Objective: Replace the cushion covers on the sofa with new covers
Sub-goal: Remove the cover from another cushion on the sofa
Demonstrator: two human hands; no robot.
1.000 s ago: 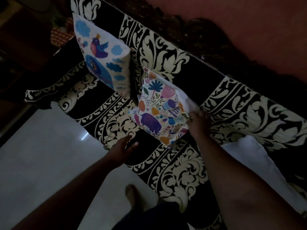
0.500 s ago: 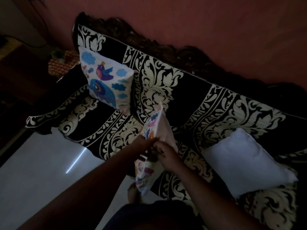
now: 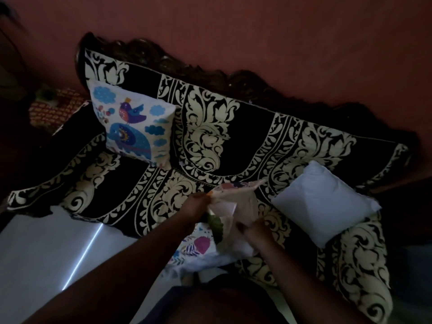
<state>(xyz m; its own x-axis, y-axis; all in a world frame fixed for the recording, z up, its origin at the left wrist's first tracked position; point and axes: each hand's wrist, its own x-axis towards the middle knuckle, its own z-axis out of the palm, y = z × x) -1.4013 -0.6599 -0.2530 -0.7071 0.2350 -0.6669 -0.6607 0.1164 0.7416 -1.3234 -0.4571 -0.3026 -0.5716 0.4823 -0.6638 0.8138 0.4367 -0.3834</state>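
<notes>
2 cushions (image 3: 133,123) on sofa (image 3: 233,136)

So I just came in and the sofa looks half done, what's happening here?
A person is working on a floral cushion cover at the front of the sofa, with both hands, left and right, gripping its fabric. A bare white cushion lies to the right. A cushion with a bird and elephant print leans against the backrest.

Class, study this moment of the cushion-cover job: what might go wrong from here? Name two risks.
Both hands, left hand and right hand, hold the floral cover beyond the sofa's front edge, so it might drop to the floor. The dim light could hide the cover's opening.
</notes>
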